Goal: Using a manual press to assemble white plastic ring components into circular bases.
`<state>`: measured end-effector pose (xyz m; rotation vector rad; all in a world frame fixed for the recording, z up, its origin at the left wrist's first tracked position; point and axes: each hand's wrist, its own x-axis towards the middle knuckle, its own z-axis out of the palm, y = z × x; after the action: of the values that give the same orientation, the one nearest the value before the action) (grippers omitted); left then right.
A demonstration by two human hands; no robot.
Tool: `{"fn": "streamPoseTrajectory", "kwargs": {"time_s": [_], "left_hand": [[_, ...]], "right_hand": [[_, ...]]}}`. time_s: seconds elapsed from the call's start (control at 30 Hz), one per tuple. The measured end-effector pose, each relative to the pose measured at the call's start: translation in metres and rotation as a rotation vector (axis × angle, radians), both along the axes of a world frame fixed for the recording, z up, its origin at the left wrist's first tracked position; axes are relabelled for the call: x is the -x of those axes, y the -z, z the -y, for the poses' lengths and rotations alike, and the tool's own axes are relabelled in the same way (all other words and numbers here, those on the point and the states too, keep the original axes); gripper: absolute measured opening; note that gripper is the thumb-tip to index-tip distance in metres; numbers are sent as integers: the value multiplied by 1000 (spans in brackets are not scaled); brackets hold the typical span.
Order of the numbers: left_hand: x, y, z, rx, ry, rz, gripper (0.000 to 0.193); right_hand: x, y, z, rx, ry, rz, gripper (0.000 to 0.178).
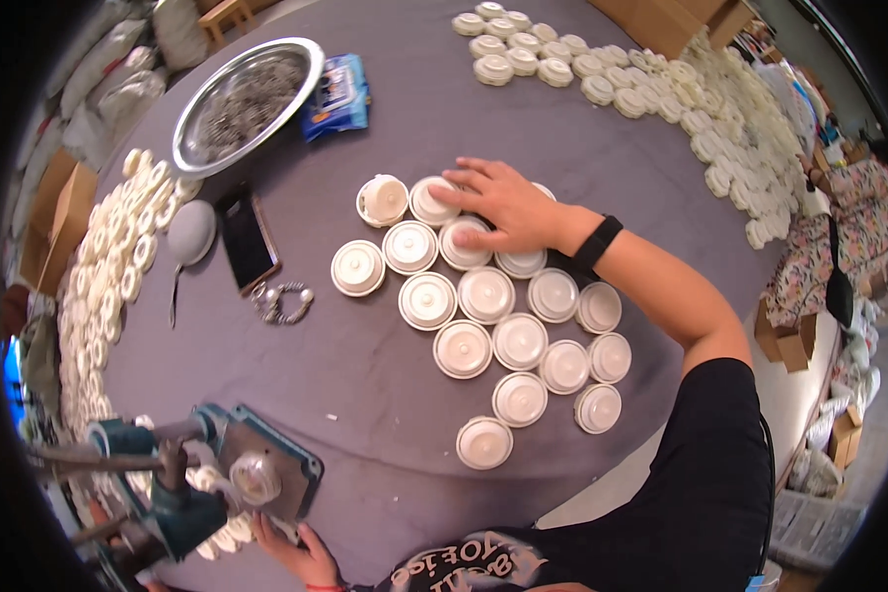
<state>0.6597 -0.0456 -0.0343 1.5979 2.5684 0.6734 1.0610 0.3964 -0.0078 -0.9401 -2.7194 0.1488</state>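
Note:
My right hand (508,205) reaches across the cloth with its fingers spread, palm down over the far end of a group of round white plastic pieces. Its fingertips rest on or just over a white round piece (430,203), and its thumb lies on a neighbouring round piece (462,249). Some pieces under the palm are partly hidden. Low in the picture, my left hand (304,560) is beside the base of a green hand press (301,472), thumb and fingers apart. A clear round part (255,478) sits on the press plate.
A grey cloth-covered table (365,365) carries heaps of white rings (118,266) at left and white round pieces (622,79) at far right. A metal basin (311,64), blue packet (340,96), phone (250,242), grey scoop (191,233) and beaded bracelet (284,314) lie left.

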Motion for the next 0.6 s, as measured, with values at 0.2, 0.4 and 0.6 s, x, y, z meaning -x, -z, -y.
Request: {"fn": "streamPoseTrajectory", "kwargs": {"time_s": [0.2, 0.4, 0.6], "left_hand": [[-4, -12, 0, 68, 11, 32, 59], [1, -6, 6, 1, -12, -2, 60], [0, -2, 1, -69, 37, 10, 56]], "right_hand": [[36, -30, 14, -35, -53, -21, 70], [137, -56, -3, 491, 205, 329, 78], [180, -15, -6, 340, 247, 262, 67]]}}
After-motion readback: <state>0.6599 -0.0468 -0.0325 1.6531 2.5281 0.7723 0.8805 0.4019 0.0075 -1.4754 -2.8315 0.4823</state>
